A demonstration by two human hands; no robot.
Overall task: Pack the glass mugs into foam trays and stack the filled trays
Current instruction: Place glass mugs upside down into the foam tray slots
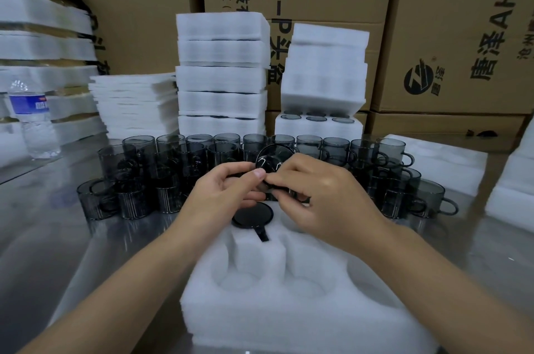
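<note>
A white foam tray with round pockets lies in front of me on the steel table. One smoky glass mug sits in a far pocket, its handle in the slot. My left hand and my right hand meet above the tray's far edge, both gripping another dark glass mug tilted with its mouth toward me. Several loose grey mugs stand in rows behind the hands, some stacked.
Filled foam trays are stacked behind the mugs, with a second stack to the right. Flat foam sheets lie at the left, near a water bottle. Cardboard boxes line the back. Foam pieces rest at the right.
</note>
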